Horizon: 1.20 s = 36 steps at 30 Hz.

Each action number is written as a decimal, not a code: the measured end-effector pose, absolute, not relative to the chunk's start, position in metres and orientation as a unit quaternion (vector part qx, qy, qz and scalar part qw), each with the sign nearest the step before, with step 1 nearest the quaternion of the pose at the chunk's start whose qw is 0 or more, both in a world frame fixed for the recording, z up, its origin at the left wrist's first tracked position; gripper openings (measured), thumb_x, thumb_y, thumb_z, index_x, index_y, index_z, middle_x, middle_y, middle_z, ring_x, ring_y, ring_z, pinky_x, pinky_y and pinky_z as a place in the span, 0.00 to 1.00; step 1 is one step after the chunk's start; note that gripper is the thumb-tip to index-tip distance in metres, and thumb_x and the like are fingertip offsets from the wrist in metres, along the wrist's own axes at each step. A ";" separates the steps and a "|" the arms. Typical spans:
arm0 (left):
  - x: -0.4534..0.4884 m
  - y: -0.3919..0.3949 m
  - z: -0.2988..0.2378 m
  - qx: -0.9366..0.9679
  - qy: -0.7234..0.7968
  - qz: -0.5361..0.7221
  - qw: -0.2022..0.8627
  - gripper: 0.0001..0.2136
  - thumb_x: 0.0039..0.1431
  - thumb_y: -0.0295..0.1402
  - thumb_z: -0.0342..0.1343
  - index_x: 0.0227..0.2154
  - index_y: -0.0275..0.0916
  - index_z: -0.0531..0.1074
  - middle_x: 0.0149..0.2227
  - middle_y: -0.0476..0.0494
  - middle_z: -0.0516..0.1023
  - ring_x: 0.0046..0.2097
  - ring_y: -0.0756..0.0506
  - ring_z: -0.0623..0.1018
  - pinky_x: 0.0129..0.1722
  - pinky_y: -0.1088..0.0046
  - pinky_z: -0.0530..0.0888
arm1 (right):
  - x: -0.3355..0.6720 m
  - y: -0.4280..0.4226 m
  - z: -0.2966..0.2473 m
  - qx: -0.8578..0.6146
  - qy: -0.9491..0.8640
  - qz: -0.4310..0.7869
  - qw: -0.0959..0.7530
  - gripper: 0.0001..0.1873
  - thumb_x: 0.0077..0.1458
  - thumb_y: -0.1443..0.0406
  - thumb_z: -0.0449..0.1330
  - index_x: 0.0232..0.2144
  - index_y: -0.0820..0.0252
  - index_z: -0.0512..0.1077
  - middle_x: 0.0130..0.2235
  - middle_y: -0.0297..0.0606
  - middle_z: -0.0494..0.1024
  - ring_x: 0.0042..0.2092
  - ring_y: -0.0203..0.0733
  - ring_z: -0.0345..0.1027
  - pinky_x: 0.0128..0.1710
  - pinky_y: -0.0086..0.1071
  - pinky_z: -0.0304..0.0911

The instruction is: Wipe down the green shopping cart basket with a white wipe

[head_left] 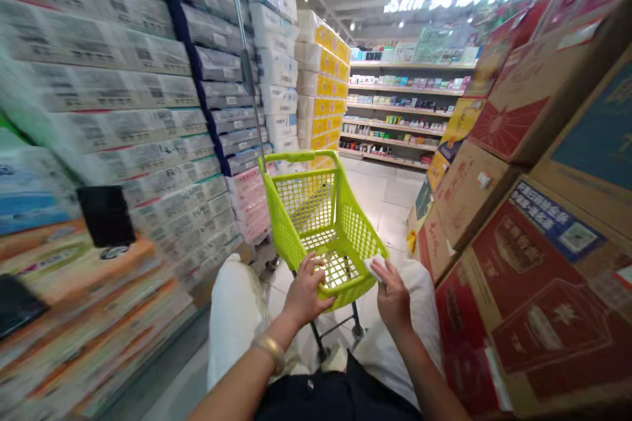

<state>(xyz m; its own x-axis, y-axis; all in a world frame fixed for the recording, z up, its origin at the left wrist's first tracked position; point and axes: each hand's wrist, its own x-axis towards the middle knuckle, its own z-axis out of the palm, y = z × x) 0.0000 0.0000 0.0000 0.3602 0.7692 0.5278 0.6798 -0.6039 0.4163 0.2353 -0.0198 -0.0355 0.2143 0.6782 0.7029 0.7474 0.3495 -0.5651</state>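
Observation:
A lime-green plastic shopping cart (296,240) stands between my knees, its lattice basket holding nothing that I can see. My left hand (309,289) rests on the basket's near left rim, with the fingers curled over the edge. At the near right corner, my right hand (392,293) pinches a white wipe (375,266) and presses it against the rim. A thin metal pole (247,59) rises from the cart's far left corner. The dark wheels and legs show below the basket.
Tall stacks of wrapped tissue packs (148,112) line the left side. Cardboard cartons (533,263) are piled close on the right. Shelves (399,105) with small boxed goods and bottles stand at the back, beyond a tiled floor (390,187).

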 end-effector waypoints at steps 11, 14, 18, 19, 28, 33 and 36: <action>-0.001 -0.003 0.005 0.821 0.429 0.371 0.071 0.15 0.39 0.30 0.69 0.26 0.41 0.66 0.47 0.39 0.72 0.62 0.31 0.63 0.58 0.48 0.69 | 0.223 -0.026 -0.034 -0.494 -0.698 -0.007 0.518 0.25 0.56 0.76 0.49 0.49 0.52 0.76 0.51 0.38 0.79 0.61 0.48 0.65 0.60 0.54 0.61; 0.000 -0.003 0.004 0.819 0.429 0.374 0.071 0.15 0.39 0.30 0.69 0.26 0.41 0.66 0.47 0.39 0.72 0.62 0.31 0.62 0.58 0.48 0.69 | 0.227 -0.023 -0.033 -0.537 -0.640 -0.023 0.549 0.24 0.56 0.75 0.49 0.48 0.55 0.76 0.49 0.41 0.80 0.61 0.49 0.64 0.60 0.53 0.62; 0.001 -0.003 0.004 0.819 0.428 0.377 0.067 0.14 0.41 0.31 0.68 0.26 0.40 0.67 0.47 0.39 0.71 0.62 0.31 0.62 0.59 0.48 0.68 | 0.197 -0.038 -0.035 -0.457 -0.738 -0.002 0.497 0.27 0.55 0.77 0.48 0.50 0.52 0.75 0.52 0.37 0.78 0.63 0.46 0.62 0.62 0.50 0.61; 0.001 -0.003 0.004 0.820 0.427 0.376 0.066 0.14 0.41 0.31 0.68 0.26 0.40 0.67 0.47 0.38 0.71 0.62 0.31 0.63 0.59 0.48 0.68 | 0.192 -0.041 -0.035 -0.437 -0.764 0.002 0.476 0.28 0.55 0.77 0.48 0.51 0.51 0.74 0.53 0.36 0.78 0.63 0.46 0.61 0.62 0.50 0.60; 0.000 -0.005 0.002 0.819 0.428 0.375 0.072 0.15 0.39 0.29 0.69 0.26 0.40 0.66 0.48 0.39 0.71 0.62 0.30 0.62 0.58 0.47 0.69 | 0.238 -0.017 -0.032 -0.549 -0.648 -0.078 0.522 0.23 0.56 0.75 0.48 0.47 0.56 0.77 0.48 0.42 0.81 0.60 0.52 0.66 0.59 0.58 0.60; 0.000 -0.005 0.002 0.818 0.427 0.378 0.069 0.15 0.39 0.30 0.69 0.26 0.41 0.66 0.47 0.39 0.71 0.62 0.30 0.62 0.58 0.48 0.69 | 0.198 -0.040 -0.037 -0.438 -0.773 -0.022 0.458 0.29 0.55 0.77 0.47 0.52 0.52 0.73 0.54 0.36 0.77 0.63 0.45 0.62 0.61 0.50 0.61; -0.001 -0.005 0.003 0.822 0.426 0.373 0.068 0.16 0.39 0.30 0.69 0.26 0.41 0.66 0.47 0.39 0.71 0.62 0.30 0.62 0.58 0.47 0.69 | 0.207 -0.037 -0.036 -0.456 -0.757 -0.028 0.468 0.28 0.55 0.77 0.47 0.51 0.52 0.74 0.53 0.36 0.78 0.62 0.46 0.64 0.61 0.50 0.61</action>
<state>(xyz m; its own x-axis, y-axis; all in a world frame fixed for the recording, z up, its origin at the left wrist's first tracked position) -0.0012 -0.0055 0.0028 0.3594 0.7502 0.5550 0.6484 -0.6284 0.4296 0.2066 -0.0367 -0.0365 -0.1468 0.6636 0.7335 0.7154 0.5834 -0.3846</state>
